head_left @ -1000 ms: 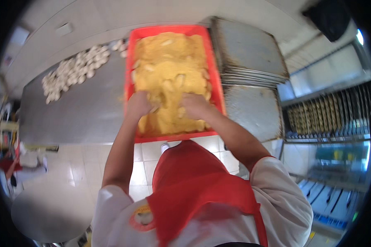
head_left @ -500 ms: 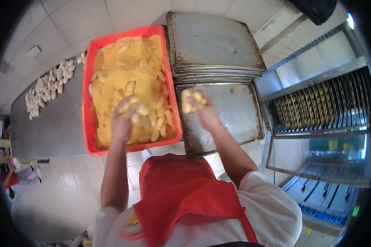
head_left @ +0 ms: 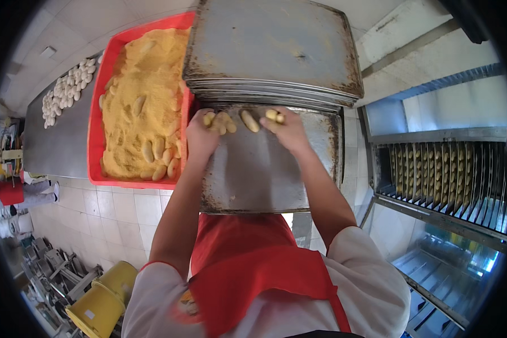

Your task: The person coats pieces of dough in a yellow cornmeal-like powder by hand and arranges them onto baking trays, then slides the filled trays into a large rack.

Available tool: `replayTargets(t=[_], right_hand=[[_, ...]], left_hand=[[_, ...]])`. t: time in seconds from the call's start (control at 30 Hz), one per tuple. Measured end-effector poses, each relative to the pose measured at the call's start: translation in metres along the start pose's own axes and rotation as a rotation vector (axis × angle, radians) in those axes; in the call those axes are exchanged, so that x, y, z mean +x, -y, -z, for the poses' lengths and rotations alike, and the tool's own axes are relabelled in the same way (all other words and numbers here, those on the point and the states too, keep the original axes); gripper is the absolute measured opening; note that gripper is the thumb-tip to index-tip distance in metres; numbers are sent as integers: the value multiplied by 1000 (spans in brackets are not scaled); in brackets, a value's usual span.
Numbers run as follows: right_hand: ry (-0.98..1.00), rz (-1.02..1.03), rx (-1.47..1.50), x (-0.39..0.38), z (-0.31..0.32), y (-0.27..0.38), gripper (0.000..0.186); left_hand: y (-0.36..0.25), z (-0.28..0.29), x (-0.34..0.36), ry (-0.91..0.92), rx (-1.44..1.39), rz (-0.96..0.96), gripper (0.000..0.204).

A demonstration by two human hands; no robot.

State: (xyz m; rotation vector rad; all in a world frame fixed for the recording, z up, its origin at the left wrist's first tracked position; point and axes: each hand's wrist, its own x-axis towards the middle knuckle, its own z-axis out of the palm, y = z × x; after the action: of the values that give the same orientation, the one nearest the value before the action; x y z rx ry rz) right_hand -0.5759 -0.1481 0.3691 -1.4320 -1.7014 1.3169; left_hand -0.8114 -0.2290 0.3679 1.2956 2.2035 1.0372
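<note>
Both my hands are over the near metal baking tray [head_left: 253,180], close to its far edge. My left hand [head_left: 201,138] is closed around several oblong, crumb-dusted dough pieces [head_left: 226,124], which stick out from its fingers toward the right. Opposite it, my right hand [head_left: 288,132] grips a few more pale dough pieces [head_left: 275,116] in its curled fingers. One single dough piece [head_left: 249,120] lies on the tray between the hands, slanted, next to the right fingertips. Left of the tray, a red plastic bin [head_left: 93,141] holds yellow crumbs [head_left: 132,121] with more dough pieces partly buried in them.
A stack of baking trays [head_left: 270,48] stands beyond the near tray. White dough pieces [head_left: 70,87] lie on a grey table [head_left: 53,143] behind the bin's left side. At right is a rack of upright-looking filled trays [head_left: 434,174]. Yellow buckets [head_left: 98,307] stand at lower left.
My left hand has moved right, from over the crumb bin to the tray, carrying dough pieces. One piece now lies on the tray. The view has shifted toward the right.
</note>
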Motion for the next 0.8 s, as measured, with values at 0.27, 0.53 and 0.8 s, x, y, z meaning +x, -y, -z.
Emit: replayTargets(t=[0.27, 0.53, 0.8], right_hand=[[-168, 216, -90, -12, 60, -27, 41], [-141, -171, 283, -19, 86, -45, 32], [-354, 397, -533, -27, 109, -69, 24]], left_hand=[[-63, -75, 0, 412, -334, -21, 29], [-94, -110, -10, 262, 210, -406, 42], [-113, -136, -17, 548, 213, -321, 44]])
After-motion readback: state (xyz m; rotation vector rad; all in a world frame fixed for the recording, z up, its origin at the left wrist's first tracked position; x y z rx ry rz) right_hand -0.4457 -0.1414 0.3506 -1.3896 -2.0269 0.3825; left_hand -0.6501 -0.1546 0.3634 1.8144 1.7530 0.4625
